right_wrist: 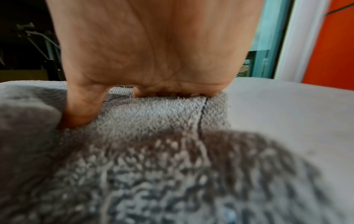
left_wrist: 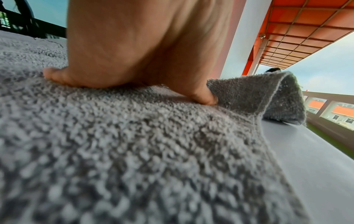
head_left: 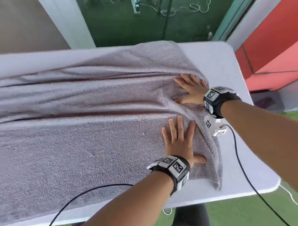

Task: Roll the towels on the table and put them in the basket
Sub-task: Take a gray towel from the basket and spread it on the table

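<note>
- Outdoors, a person presses both hands flat on a grey towel (head_left: pixel 85 120) spread lengthwise over a white tabletop (head_left: pixel 216 61), fingers straight and splayed, gripping nothing.
- Left hand (head_left: pixel 179 145) lies on the nearer, smoother half of the cloth; right hand (head_left: pixel 190 91) lies on the farther half, near the towel's right end, where deep creases run along its length.
- Seen from the left wrist, the thumb (left_wrist: pixel 203 97) rests just beside a hem flap (left_wrist: pixel 268 94) that stands up off the tabletop, already turned over on itself.
- No roll is formed yet, by the look of it; the work appears to be at the smoothing or first-turn stage, and no basket shows in any view.
- Risk from here: the long creases could be rolled in, giving a lumpy, lopsided bundle; uneven pushing by the two hands would likely skew the roll toward one edge.
- Another hazard: the black cable (head_left: pixel 95 193) trailing from the left wrist band crosses the towel's near side and could be caught in the roll.
- Surroundings: green ground (head_left: pixel 125 28) lies beyond and below the tabletop, with a white column (head_left: pixel 63 16) behind and red panels (head_left: pixel 275 50) to the right.
</note>
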A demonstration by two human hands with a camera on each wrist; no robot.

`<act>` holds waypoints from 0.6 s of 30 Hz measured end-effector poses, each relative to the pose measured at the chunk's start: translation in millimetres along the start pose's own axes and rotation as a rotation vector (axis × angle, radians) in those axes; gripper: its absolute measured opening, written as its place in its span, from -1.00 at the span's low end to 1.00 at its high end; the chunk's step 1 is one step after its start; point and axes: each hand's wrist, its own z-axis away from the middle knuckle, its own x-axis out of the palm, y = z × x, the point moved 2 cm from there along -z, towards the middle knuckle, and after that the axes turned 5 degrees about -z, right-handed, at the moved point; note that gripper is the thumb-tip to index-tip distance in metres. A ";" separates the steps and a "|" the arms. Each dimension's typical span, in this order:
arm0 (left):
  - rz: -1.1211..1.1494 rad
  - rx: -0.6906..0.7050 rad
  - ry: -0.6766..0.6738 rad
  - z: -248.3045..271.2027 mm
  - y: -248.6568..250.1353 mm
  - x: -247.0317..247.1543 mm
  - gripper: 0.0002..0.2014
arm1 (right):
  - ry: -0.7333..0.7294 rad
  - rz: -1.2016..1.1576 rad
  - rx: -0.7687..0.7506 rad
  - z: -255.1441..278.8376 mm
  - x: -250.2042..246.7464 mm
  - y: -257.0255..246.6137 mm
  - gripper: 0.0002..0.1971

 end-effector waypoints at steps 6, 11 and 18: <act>0.024 0.062 0.005 -28.7 83.9 13.3 0.30 | 0.043 -0.069 0.104 42.5 -12.9 96.3 -0.05; 0.168 0.132 -0.025 -33.5 98.3 -4.2 0.13 | 0.208 -0.248 0.104 61.8 -13.8 107.2 -0.13; 0.340 0.123 0.235 65.6 -45.8 -21.0 -0.75 | 0.635 -0.418 0.146 150.0 60.7 24.1 -0.72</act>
